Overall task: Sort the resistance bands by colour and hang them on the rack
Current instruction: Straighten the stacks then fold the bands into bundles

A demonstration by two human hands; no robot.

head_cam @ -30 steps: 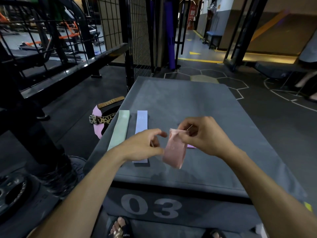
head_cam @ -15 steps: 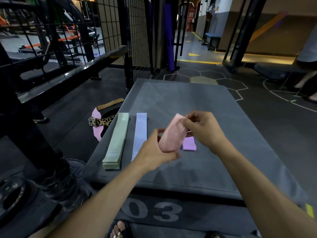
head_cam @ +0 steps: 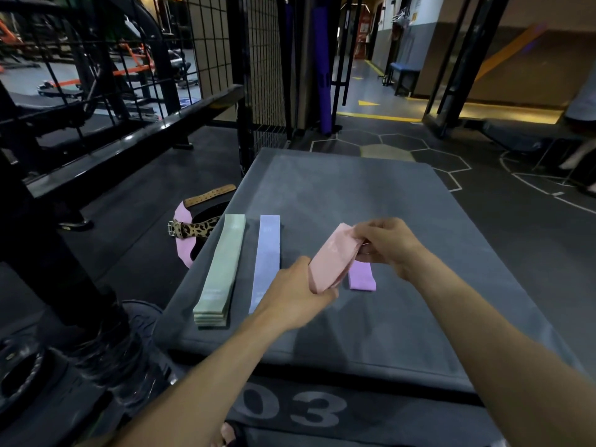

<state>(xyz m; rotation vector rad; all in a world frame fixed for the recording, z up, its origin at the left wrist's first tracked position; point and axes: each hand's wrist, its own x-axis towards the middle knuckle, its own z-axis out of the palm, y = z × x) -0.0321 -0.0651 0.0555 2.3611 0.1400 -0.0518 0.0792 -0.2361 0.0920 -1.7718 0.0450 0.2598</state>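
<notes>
A pink resistance band (head_cam: 332, 257) is held above the grey padded box (head_cam: 371, 195) between both hands. My left hand (head_cam: 295, 293) grips its near end and my right hand (head_cam: 388, 243) pinches its far end. On the box lie a stack of green bands (head_cam: 222, 269) at the left, a pale blue band (head_cam: 267, 253) beside it, and a purple band (head_cam: 362, 277) partly hidden under the pink one and my right hand.
The box front is marked 03 (head_cam: 290, 409). A leopard-print and pink lifting belt (head_cam: 190, 229) lies on the floor left of the box. A black wire-grid rack (head_cam: 206, 43) and dark frame stand behind and to the left. Weight plates (head_cam: 19, 375) sit at lower left.
The pink band went from hanging at the near middle to being stretched slantwise between both hands. My right hand rose and moved away; my left hand shifted right under the band's near end.
</notes>
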